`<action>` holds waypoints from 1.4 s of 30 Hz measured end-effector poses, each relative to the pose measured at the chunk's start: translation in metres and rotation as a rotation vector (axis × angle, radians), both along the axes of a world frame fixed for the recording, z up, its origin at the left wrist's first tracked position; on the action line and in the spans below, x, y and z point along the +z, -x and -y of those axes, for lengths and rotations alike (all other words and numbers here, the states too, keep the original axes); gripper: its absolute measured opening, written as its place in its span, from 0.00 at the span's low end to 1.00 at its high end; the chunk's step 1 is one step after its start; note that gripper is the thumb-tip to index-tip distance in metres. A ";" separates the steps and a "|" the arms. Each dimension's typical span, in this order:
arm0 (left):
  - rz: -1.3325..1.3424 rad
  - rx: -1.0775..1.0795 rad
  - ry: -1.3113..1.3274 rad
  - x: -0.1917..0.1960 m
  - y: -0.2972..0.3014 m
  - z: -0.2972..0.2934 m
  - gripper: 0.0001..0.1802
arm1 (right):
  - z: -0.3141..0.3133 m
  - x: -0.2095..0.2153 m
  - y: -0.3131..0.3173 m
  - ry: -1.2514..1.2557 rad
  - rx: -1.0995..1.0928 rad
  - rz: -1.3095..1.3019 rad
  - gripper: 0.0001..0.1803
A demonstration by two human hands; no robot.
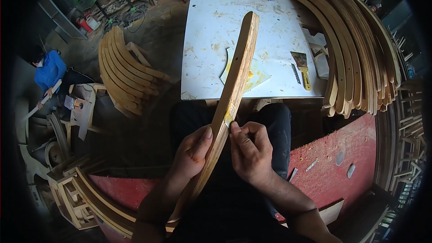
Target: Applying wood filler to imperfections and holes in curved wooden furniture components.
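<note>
Two hands filling a curved slat

I am gripping the curved wooden slat [234, 81] with my left hand [194, 152], near me. My right hand [249, 149] is pinching a small scraper [228, 118] against its edge. Tilting could gouge or smear yellow filler [254, 75].

hands [225, 153]: bare | forearms: bare, no sleeves | trousers: dark

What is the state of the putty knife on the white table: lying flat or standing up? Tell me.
Lying flat. The putty knife rests on the white table, its yellow handle toward the person, with neither hand touching it.
</note>
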State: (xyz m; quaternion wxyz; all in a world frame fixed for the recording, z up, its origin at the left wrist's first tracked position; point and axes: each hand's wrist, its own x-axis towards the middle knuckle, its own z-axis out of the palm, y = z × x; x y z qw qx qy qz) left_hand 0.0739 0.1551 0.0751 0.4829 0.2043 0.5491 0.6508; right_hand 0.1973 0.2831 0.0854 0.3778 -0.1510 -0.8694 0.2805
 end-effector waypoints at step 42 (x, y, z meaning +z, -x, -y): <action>-0.018 -0.048 0.034 0.001 -0.006 0.003 0.21 | -0.048 -0.005 -0.026 0.441 0.461 -0.067 0.11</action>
